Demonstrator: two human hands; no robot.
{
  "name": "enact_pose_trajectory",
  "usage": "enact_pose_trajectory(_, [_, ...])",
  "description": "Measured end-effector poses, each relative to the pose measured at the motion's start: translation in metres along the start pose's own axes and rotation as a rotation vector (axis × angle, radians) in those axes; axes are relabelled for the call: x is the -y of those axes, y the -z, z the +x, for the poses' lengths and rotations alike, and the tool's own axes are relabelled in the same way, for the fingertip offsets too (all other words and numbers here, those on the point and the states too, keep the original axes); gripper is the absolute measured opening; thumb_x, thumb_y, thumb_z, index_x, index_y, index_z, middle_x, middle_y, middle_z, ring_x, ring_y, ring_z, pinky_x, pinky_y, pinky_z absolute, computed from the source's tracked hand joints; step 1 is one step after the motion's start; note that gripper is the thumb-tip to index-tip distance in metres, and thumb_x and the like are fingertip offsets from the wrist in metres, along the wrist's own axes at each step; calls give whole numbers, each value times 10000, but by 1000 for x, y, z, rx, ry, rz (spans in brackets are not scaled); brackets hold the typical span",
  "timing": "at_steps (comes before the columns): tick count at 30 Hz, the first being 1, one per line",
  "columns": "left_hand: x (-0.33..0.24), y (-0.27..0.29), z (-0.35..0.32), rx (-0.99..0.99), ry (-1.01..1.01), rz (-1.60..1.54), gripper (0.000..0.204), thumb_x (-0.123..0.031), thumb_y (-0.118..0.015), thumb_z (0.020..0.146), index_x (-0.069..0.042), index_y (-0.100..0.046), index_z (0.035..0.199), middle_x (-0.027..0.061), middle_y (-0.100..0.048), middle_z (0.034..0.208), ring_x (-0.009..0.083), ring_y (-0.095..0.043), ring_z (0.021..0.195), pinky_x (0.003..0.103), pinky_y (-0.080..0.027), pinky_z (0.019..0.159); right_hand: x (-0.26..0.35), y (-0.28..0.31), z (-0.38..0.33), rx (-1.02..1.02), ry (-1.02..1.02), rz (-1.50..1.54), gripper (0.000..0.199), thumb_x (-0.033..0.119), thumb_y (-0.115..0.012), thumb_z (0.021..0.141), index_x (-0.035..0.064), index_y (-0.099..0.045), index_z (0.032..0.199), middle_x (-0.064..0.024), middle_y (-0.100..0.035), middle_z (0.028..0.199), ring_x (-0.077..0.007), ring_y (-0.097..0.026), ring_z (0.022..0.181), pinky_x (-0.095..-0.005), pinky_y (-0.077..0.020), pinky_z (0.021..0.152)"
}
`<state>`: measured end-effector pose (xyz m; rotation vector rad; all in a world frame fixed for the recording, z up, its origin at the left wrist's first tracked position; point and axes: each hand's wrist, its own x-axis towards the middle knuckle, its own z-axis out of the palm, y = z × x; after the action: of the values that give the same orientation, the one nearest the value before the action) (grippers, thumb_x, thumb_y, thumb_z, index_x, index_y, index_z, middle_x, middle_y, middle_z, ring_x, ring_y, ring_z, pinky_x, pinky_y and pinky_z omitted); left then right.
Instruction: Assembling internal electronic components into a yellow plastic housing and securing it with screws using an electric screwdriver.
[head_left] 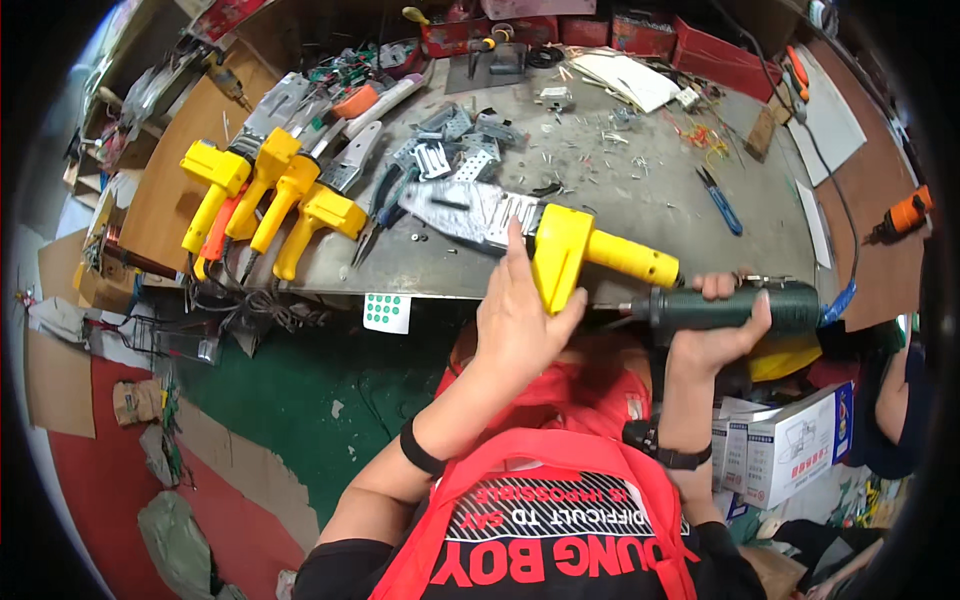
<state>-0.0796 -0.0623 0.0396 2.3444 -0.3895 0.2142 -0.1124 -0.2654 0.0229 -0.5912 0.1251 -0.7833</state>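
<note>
My left hand [520,312] grips a yellow-handled pipe welding iron [566,238] at the bench's front edge. Its index finger lies along the vented metal plate, while the thumb presses the yellow housing. The iron's pointed plate faces left and its round handle points right. A dark green electric screwdriver [792,306] lies across my right hand [705,345], whose fingers are wrapped round it. The screwdriver's bit points left, below the iron's handle, apart from the housing. A blue cable leaves its right end.
Several similar yellow-handled irons [290,205] lie at the left with tangled cords [250,300]. Pliers [370,225] and metal brackets [465,145] are nearby on the grey bench [660,190]. Blue pliers [722,205], loose screws and an orange screwdriver [905,213] lie or hang to the right.
</note>
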Motion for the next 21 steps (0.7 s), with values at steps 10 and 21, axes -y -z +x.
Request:
enact_pose_trajectory(10, [11,20,-2,267,-226,-84,867,-248,-752,741,-8,-262,1416,199,-614,996,331,-629,821,382,-518,732,1,-5,44,-179,-40,-117,365,392,-556,816,59,-508,957,-30,-438,676,-159,-418,625,-341,-387,692])
enact_pose_trajectory(21, [65,26,69,280,-365,-133,462,-219,-771,677,-72,-620,1089,99,-588,1115,304,-526,1077,396,-399,920,0,-27,77,-213,63,-86,318,326,-528,833,35,-497,954,-45,-459,712,-177,-477,670,-346,-432,757])
